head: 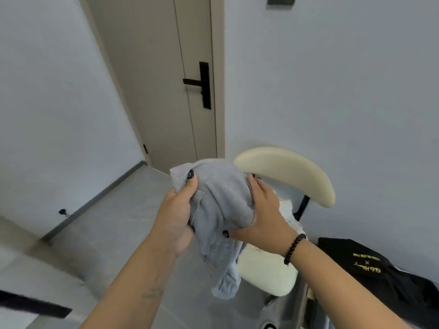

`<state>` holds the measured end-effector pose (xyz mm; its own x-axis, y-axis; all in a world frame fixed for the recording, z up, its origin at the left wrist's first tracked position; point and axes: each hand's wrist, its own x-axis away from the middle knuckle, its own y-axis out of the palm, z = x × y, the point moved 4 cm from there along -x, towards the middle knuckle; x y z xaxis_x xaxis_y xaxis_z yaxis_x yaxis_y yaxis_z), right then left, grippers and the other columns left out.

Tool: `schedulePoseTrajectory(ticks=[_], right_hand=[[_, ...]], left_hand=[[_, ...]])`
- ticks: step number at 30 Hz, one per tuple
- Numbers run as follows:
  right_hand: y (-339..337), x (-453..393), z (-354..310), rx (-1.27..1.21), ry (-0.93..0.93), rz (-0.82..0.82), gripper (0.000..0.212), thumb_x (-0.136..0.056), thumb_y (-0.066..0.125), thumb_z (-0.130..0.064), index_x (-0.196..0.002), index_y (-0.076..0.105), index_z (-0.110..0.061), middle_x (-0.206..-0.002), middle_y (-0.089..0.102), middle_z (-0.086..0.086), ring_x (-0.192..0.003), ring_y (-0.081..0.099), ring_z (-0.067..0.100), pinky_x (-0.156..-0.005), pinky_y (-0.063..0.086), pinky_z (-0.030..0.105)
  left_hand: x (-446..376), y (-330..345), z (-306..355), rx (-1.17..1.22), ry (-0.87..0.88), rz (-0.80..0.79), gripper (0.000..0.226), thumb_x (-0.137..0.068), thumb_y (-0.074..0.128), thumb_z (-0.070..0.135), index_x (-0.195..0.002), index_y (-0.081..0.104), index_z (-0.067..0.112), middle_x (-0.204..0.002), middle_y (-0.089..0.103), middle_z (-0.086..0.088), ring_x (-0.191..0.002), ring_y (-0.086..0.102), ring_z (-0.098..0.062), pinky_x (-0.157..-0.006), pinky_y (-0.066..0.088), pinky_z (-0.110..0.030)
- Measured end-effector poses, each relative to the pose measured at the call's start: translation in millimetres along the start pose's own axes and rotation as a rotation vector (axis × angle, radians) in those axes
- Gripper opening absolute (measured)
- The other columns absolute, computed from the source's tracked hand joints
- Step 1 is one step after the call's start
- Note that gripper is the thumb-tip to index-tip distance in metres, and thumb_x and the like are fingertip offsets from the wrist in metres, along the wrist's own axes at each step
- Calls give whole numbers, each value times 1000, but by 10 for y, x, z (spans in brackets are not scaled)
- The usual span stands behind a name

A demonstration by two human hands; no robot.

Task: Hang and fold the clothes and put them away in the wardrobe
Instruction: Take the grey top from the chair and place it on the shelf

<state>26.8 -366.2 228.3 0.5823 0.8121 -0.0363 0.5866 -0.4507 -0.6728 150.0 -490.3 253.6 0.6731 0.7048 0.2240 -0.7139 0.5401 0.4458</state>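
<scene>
Grey tiled floor (123, 224), large matte tiles, running from the beige door at the back to the near edge of the view; dark skirting strip along its left side where it meets the white wall

Cream padded chair (266, 269) stands on the floor at centre-right: curved cream backrest on a black metal strut, rounded seat below. A crumpled white cloth (288, 214) lies on the seat, near the backrest, partly hidden

Lower right: a surface of unclear kind carries a black garment with yellow print (370, 264), lying flat, just beside the chair seat; its support is mostly hidden under the fabric
</scene>
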Motion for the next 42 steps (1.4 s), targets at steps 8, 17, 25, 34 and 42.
schedulePoseTrajectory(ticks=[8,17,25,34,42], right_hand=[[691,-303,-1153,-294,-189,-16,24,-88,62,-13,-65,55,-9,-57,50,-10,-54,42,2,-51,34,15],[1326,-713,-2546,-626,-252,-258,39,-94,54,-19,-79,49,16,-70,49,30,-68,47,22,-62,46,49],[1401,-1022,-3213,-323,-698,-255,47,-88,64,-28,-54,34,-17,-50,36,-5,-47,32,8,-45,28,19],[1279,-1515,-3810,-456,-756,-419,34,-87,66,-17,-120,62,-24,-113,57,-16,-111,61,17,-95,51,44],[1244,-1301,-4518,-451,-858,-175,15,-84,70,-29,-90,61,-17,-89,60,-14,-85,53,5,-67,36,13]], left_hand=[[506,-1214,824,175,148,323,34,-90,63,25,-121,64,9,-103,75,-9,-89,73,-20,-59,57,-29],[1079,-1763,1068,-521,225,377,146,-34,93,59,-141,-6,63,-146,30,25,-123,45,8,-97,47,-20],[1323,-2019,1353,-802,418,885,80,-79,68,13,-143,31,45,-137,48,19,-122,50,0,-105,43,-28],[1620,-2795,1231,-1049,258,1364,58,-77,58,-4,-129,57,22,-118,63,1,-106,59,-20,-85,46,-27],[2353,-3388,1010,-321,-86,1302,15,-83,53,1,-91,65,6,-79,70,-12,-65,67,-25,-57,59,-33]])
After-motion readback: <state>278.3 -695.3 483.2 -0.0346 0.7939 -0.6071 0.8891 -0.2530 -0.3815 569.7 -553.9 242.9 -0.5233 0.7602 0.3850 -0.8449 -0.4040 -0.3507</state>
